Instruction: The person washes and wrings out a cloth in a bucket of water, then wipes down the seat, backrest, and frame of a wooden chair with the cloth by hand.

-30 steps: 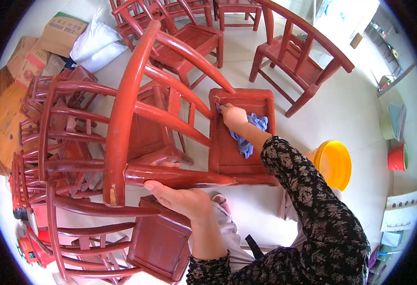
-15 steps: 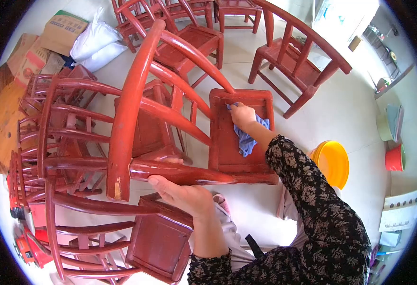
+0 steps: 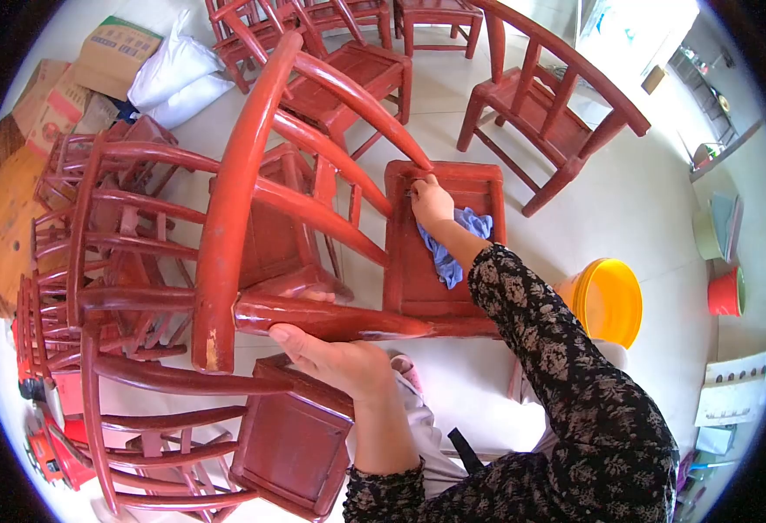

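A red wooden chair (image 3: 313,318) stands close in front of me, its backrest at the left and its seat at the right. My left hand (image 3: 339,359) is wrapped round the chair's lower side post, thumb on the near side and fingertips showing beyond it. On the seat, my right hand (image 3: 432,202) presses a blue cloth (image 3: 445,260) near the inner corner beside the backrest. The fingers are bent over the cloth, and its loose part trails across the seat under my wrist.
More red chairs surround this one, including one at the upper right (image 3: 544,113) and one below (image 3: 296,449). Yellow buckets (image 3: 614,301) stand at the right. Cardboard boxes (image 3: 114,57) and white bags (image 3: 178,78) lie at the upper left.
My right hand shifted slightly right and down the seat with the cloth, then back up and left toward the backrest. My left hand keeps its hold, and the chair has wobbled slightly.
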The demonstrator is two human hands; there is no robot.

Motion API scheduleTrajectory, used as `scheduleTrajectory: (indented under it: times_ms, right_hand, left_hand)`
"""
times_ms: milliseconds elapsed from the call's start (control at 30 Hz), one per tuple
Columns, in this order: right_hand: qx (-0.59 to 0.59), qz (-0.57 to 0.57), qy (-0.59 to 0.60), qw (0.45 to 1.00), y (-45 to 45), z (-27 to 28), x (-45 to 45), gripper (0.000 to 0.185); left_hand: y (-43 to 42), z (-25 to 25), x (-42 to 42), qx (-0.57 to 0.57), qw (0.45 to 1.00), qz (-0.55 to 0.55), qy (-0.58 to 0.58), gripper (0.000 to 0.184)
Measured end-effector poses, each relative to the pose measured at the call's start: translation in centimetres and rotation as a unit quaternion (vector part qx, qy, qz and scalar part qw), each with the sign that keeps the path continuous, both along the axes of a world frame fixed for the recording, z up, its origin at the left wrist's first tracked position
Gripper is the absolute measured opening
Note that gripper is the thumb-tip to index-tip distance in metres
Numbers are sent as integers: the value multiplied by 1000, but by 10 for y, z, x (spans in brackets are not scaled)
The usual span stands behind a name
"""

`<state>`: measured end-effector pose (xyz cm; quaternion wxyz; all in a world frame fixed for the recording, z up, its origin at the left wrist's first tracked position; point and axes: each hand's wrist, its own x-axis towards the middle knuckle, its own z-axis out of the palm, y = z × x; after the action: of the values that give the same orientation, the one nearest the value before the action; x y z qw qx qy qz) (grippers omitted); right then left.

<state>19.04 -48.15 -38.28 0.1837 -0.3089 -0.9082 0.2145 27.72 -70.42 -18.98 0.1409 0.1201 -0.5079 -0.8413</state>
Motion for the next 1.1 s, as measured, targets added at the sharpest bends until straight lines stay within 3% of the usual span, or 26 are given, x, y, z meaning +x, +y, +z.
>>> scheduleTrajectory:
  times_ms: [200, 300, 467, 600, 700, 767, 900, 1100]
  right_hand:
    - [-18, 22, -22, 999, -5, -9, -9, 17]
    - [-8, 86, -42, 995, -2, 3, 6, 22]
    - [81, 214, -189, 955, 7, 19, 18, 33]
    - [129, 214, -199, 948, 5, 15, 17, 36]
    - [83, 153, -132, 976, -4, 7, 13, 34]
    - [-41, 72, -72, 994, -8, 3, 7, 31]
    - [-56, 62, -48, 995, -3, -6, 1, 29]
    - [47, 224, -202, 952, -2, 18, 28, 35]
  left_hand:
    - [-1, -4, -3, -3, 1000, 11, -2, 58]
    - [-3, -4, -3, -4, 1000, 5, -5, 59]
    - [-5, -8, -4, -19, 1000, -3, -3, 58]
    - [-2, -4, -3, -15, 1000, 7, -5, 57]
    - [-1, -2, -3, -18, 1000, 8, -5, 55]
    - [-1, -2, -2, -23, 1000, 0, -1, 55]
    - [-4, -3, -2, -36, 999, -8, 3, 54]
    - [-2, -2, -3, -15, 1000, 13, -7, 55]
